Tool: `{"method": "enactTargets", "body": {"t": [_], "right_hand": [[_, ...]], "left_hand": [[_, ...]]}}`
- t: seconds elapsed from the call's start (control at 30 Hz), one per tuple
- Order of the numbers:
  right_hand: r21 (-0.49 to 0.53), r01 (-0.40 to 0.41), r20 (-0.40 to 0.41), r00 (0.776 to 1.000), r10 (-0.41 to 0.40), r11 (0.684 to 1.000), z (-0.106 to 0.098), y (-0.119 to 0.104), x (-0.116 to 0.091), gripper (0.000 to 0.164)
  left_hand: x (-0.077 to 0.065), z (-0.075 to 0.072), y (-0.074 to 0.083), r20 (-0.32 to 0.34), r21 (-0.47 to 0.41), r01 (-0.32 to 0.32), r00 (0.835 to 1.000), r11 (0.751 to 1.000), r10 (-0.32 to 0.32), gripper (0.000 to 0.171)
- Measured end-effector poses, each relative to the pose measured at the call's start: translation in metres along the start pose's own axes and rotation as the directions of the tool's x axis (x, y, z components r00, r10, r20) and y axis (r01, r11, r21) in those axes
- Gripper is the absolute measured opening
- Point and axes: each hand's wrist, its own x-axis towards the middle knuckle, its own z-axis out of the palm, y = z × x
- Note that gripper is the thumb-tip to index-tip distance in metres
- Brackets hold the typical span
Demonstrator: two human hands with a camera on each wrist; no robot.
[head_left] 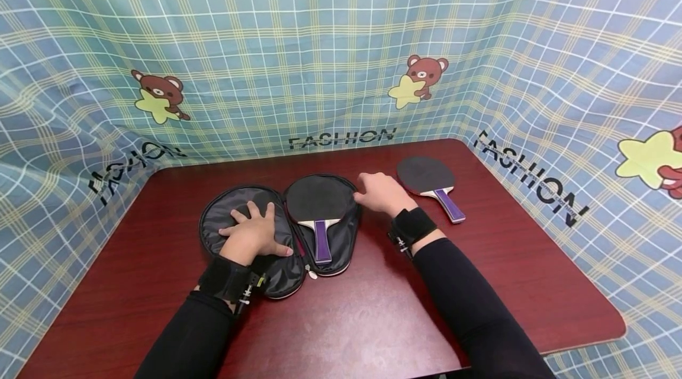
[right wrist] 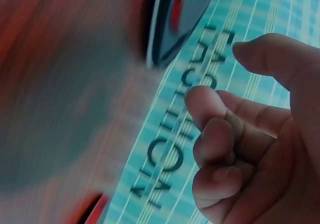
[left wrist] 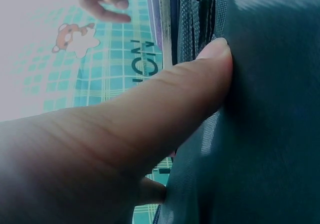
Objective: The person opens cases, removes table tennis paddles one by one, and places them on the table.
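An opened black paddle case [head_left: 282, 284] lies with its two halves spread side by side. My left hand [head_left: 253, 234] rests on the left half, fingers splayed; its thumb touches the black fabric [left wrist: 275, 114] in the left wrist view. Inside the right half lies a table tennis paddle [head_left: 317, 198], black face up, purple handle toward me. My right hand [head_left: 379, 192] is just right of this half's upper edge, holding nothing. In the right wrist view its fingers [right wrist: 215, 139] curl loosely and the thumb stands apart from them.
A second paddle [head_left: 426, 173] with a black face and purple handle lies at the back right of the dark red table [head_left: 351, 320]. A zipper pull [head_left: 312, 274] is at the near end of the case's fold. Plaid cloth [head_left: 298, 41] encloses the back and sides.
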Motion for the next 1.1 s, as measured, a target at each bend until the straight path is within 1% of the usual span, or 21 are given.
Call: {"method": "enactTargets", "body": {"t": [0.17, 0.33, 0.57, 0.77, 1.0, 1.1], "right_hand": [[-0.012, 0.038, 0.051, 0.998, -0.037, 0.999, 0.005, -0.027, -0.004, 0.052], [-0.059, 0.060, 0.100, 0.994, -0.054, 0.996, 0.010, -0.043, -0.007, 0.060], [-0.137, 0.102, 0.170, 0.982, -0.078, 0.985, 0.026, -0.057, -0.010, 0.069], [-0.162, 0.139, 0.182, 0.977, -0.109, 0.977, 0.033, -0.068, -0.014, 0.072], [-0.189, 0.153, 0.192, 0.975, -0.116, 0.970, 0.040, -0.078, -0.016, 0.078], [-0.187, 0.160, 0.199, 0.972, -0.122, 0.969, 0.042, -0.080, -0.016, 0.077]], "left_hand": [[0.002, -0.001, 0.001, 0.001, 0.002, -0.001, 1.000, 1.000, 0.001, 0.127], [0.001, -0.002, 0.002, 0.000, 0.003, 0.006, 1.000, 1.000, -0.006, 0.127], [0.001, -0.001, 0.003, 0.007, 0.000, 0.019, 1.000, 1.000, -0.019, 0.127], [0.001, 0.000, 0.004, 0.009, 0.001, 0.023, 1.000, 1.000, -0.023, 0.126], [0.002, 0.000, 0.004, 0.009, 0.000, 0.028, 1.000, 1.000, -0.028, 0.127], [0.003, 0.000, 0.004, 0.011, 0.003, 0.029, 1.000, 1.000, -0.029, 0.127]]}}
